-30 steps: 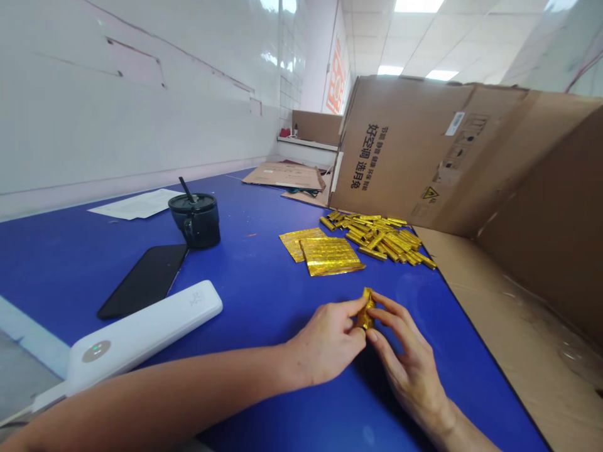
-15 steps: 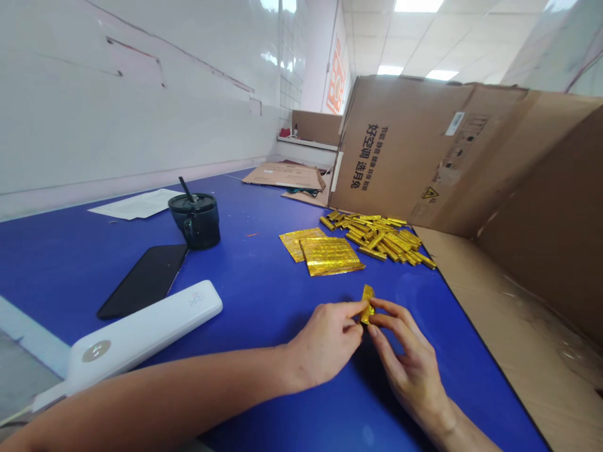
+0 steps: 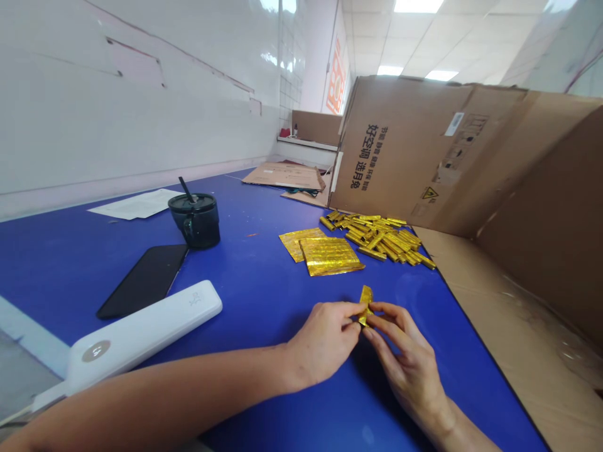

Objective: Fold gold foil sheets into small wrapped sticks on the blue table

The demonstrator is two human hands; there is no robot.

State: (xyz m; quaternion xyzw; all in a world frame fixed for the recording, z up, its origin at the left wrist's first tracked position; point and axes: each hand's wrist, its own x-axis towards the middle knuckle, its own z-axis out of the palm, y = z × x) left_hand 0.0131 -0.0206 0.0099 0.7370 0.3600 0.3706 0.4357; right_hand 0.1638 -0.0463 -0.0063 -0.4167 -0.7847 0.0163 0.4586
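Note:
Between my two hands is a small strip of gold foil paper point(image 3: 365, 296), partly folded or rolled and held just above the blue table point(image 3: 264, 301). My left hand point(image 3: 325, 342) pinches it from the left with thumb and forefinger. From the right, the fingertips of my right hand point(image 3: 409, 358) press on its lower part. The fingers hide some of the strip. Beyond my hands lie flat gold foil sheets point(image 3: 330, 256), one stack overlapping another. A heap of gold foil rolls point(image 3: 389, 240) sits behind and to the right of them.
At the left stand a dark lidded mug point(image 3: 200, 223) with a straw, a black phone point(image 3: 146, 281) and a long white device point(image 3: 146, 329). White paper point(image 3: 132, 204) lies behind them. A large cardboard box point(image 3: 414, 150) rises along the right edge; flat cardboard point(image 3: 282, 174) lies at the back.
Both hands hold the same foil strip in nearly the same place. The right fingers and the strip have shifted slightly left. Everything else looks unmoved.

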